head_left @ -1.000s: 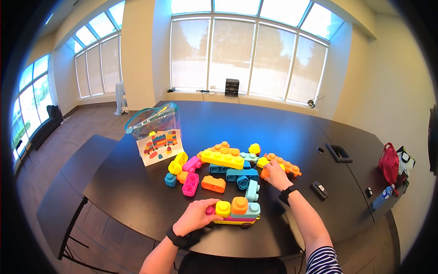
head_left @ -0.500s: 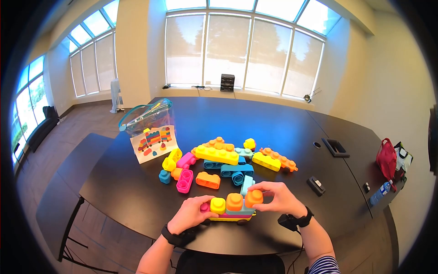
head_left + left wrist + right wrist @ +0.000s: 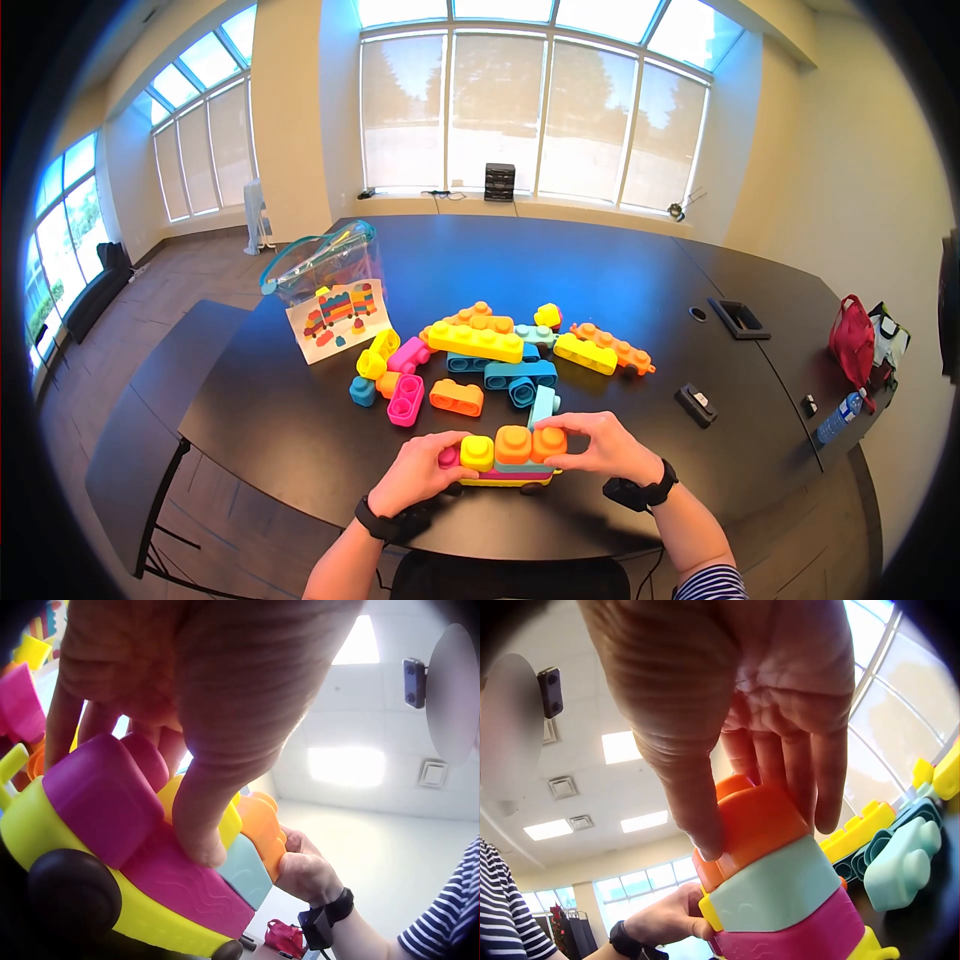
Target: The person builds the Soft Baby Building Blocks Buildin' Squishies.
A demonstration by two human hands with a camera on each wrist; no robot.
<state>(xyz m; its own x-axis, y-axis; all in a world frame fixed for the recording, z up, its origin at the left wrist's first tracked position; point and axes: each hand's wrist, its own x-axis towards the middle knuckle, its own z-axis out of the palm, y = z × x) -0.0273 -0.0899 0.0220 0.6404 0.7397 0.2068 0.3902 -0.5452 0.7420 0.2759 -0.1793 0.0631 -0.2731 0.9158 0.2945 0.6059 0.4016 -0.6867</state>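
A toy wagon of building blocks stands at the near table edge, its yellow wheeled base (image 3: 506,484) under a magenta layer (image 3: 187,881). My left hand (image 3: 418,468) holds the wagon's left end, thumb against the near side and fingers behind, by a yellow block (image 3: 478,454). With thumb and fingers, my right hand (image 3: 606,445) pinches an orange block (image 3: 761,825) at the right end. That block sits on a light-blue block (image 3: 780,889), beside another orange block (image 3: 513,443). Just behind the wagon lies a loose light-blue block (image 3: 544,405).
Beyond the wagon lie several loose blocks, among them a long yellow block (image 3: 475,342), dark-blue blocks (image 3: 520,375) and an orange block (image 3: 456,397). A clear bag (image 3: 335,270) with a picture card stands back left. To the right are a black device (image 3: 695,405) and a water bottle (image 3: 838,417).
My right hand came from the far-right blocks with the orange block, brought it to the wagon's right end and lowered it onto the light-blue block. My left hand kept its hold.
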